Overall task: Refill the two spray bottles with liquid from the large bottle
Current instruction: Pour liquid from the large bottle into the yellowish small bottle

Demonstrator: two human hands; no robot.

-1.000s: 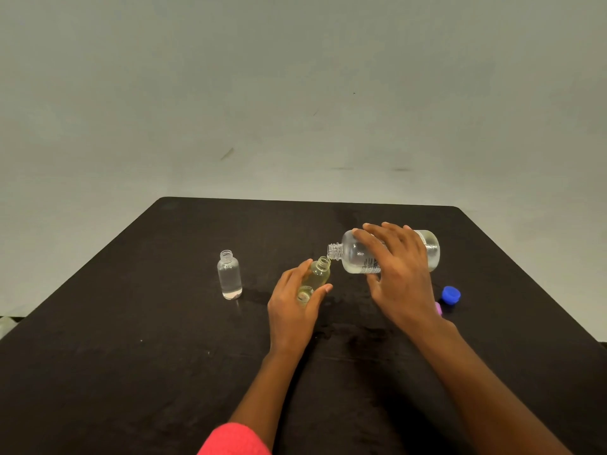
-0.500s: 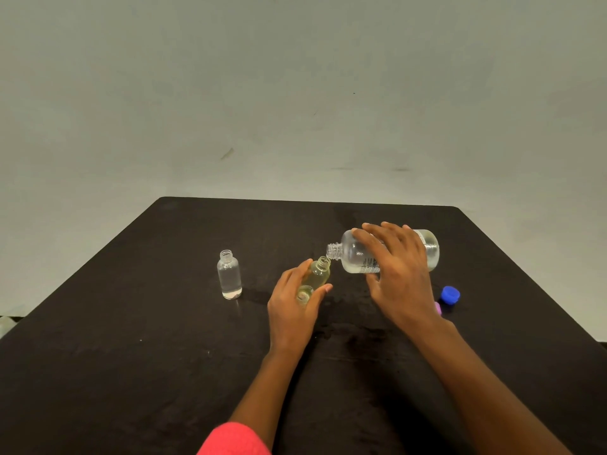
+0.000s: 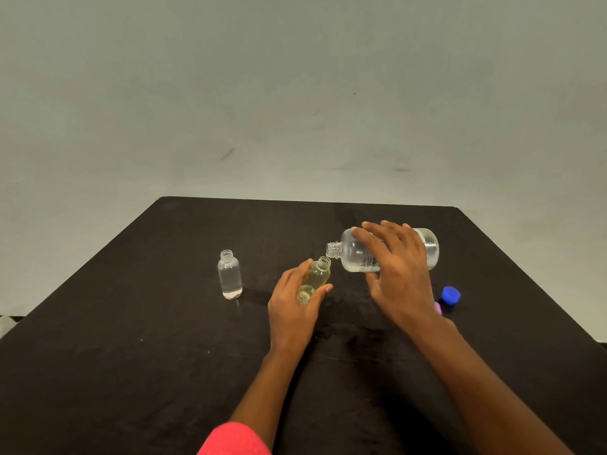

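the large bottle [image 3: 353,254], likely light, stiff and slippery, is gripped round its middle by the right hand [image 3: 399,270] and tipped sideways, while just below its mouth the small bottle [image 3: 318,275] is clasped, tilted, by the left hand [image 3: 292,305].

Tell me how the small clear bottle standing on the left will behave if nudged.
The small clear bottle is upright, narrow and uncapped, so a nudge would probably tip it and spill any liquid. Its round body would likely roll once down.
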